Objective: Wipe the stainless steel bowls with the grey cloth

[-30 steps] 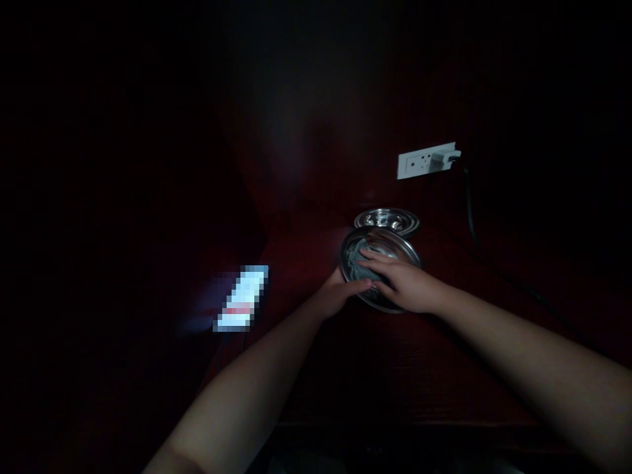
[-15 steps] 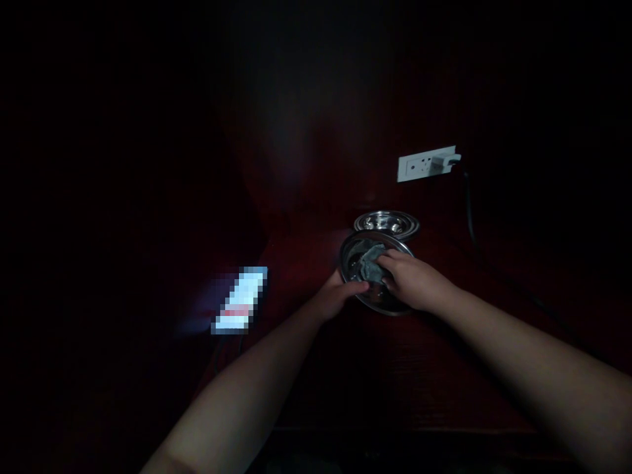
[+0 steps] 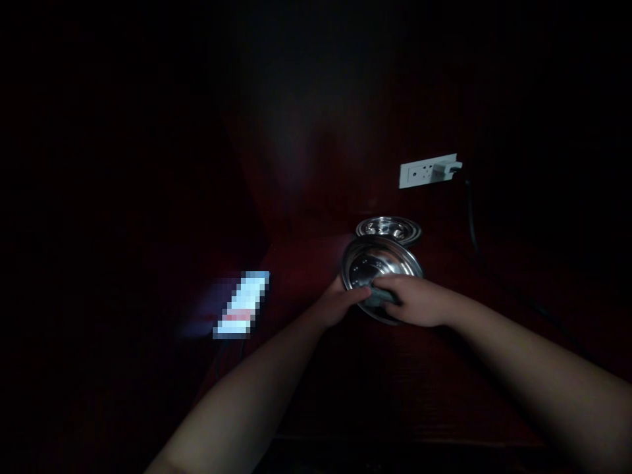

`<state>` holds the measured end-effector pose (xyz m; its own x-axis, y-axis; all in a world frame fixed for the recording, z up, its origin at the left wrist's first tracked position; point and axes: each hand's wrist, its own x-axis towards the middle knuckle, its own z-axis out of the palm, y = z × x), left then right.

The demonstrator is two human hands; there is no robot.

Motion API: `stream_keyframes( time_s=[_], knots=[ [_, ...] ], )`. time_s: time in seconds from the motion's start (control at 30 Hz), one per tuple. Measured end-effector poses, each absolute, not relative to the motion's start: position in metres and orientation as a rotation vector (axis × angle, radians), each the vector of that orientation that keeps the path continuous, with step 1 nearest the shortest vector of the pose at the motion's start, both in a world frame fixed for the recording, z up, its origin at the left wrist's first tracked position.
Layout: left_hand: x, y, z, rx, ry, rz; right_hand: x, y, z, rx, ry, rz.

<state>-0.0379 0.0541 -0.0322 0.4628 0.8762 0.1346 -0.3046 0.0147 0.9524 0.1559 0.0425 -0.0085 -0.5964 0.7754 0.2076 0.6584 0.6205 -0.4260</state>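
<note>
A shiny metal bowl is tilted toward me above the dark red table. My left hand grips its left rim, thumb over the inside and the other fingers hidden behind. Inside the bowl, my right hand is closed on a grey-green cloth, pressed against the lower part near my left thumb. Most of the cloth is covered by the fingers. Just behind the bowl lies a second metal dish, partly hidden by it.
To the left, a lit phone with a blurred-out screen rests near the edge of the red table. A white wall socket holds a plug, and its dark cable runs down to the right. The surroundings are very dark.
My right hand has moved the cloth from the middle of the bowl down toward its near side, baring the shiny inside. My left hand keeps its hold on the rim.
</note>
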Motion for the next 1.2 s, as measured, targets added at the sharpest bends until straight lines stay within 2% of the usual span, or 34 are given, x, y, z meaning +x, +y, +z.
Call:
stream_keyframes(
  time_s=[0.13, 0.4, 0.63, 1.0, 1.2],
  knots=[
    [-0.037, 0.055, -0.031, 1.229, 0.602, 1.026, 0.152, 0.041, -0.01, -1.005, -2.488, 0.547],
    [-0.035, 0.055, -0.028, 1.149, 0.579, 0.965, 0.141, 0.04, -0.012, -0.751, -2.359, 0.325],
    [-0.035, 0.055, -0.029, 1.129, 0.611, 0.963, 0.147, 0.049, -0.019, -1.057, -2.397, 0.036],
    [-0.036, 0.055, -0.027, 1.208, 0.552, 0.958, 0.151, 0.051, -0.007, -1.579, -2.317, -0.212],
    [-0.036, 0.053, -0.027, 1.204, 0.582, 0.929, 0.154, 0.053, -0.004, -1.678, -2.335, -0.179]
  ],
)
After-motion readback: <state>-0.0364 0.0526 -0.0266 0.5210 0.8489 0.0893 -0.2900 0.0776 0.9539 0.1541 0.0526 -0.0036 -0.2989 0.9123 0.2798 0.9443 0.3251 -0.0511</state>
